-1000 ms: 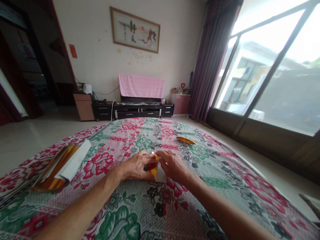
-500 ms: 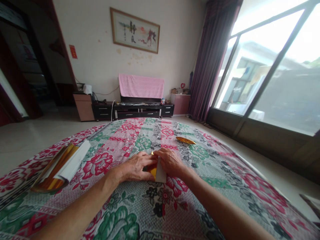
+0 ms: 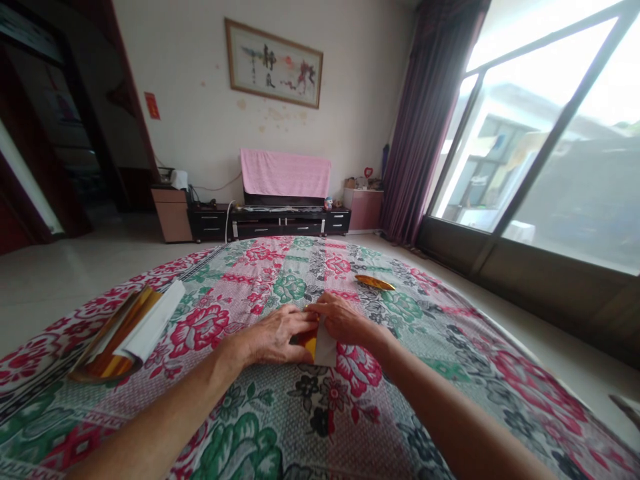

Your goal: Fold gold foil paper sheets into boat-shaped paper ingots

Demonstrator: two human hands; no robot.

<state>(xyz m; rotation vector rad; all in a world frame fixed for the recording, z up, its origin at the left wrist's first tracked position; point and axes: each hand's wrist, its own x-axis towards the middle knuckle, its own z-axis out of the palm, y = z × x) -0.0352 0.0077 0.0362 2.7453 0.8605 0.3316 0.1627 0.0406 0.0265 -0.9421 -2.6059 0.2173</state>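
"Where is the paper?"

"The paper [image 3: 327, 348] lies on the cloth-covered tabletop [image 3: 280, 427], about midway between its left and right edges and well in from the far edge. Its left part shows gold, its right part white."

"How is the left hand [image 3: 283, 335]?"

"Palm down and partly open, thumb apart from the fingers, gold showing between them. It touches the gold part; whether it grips or only presses, I can't tell."

"And the right hand [image 3: 345, 320]?"

"Its fingers bend over the far end of the white part, tips close to the left hand's fingers. I can't tell how closed it is, or whether it pinches the paper."

"What else is on the tabletop?"

"A gold boat-shaped piece [image 3: 375, 283], pointed at both ends, sits beyond the right hand, towards the far edge and right of the middle. A pile of gold and white sheets [image 3: 123, 335] lies near the left edge, well apart from the hands."

"And past the far edge?"

"A low black cabinet [image 3: 300, 230], with a pink cloth [image 3: 285, 173] draped above it."
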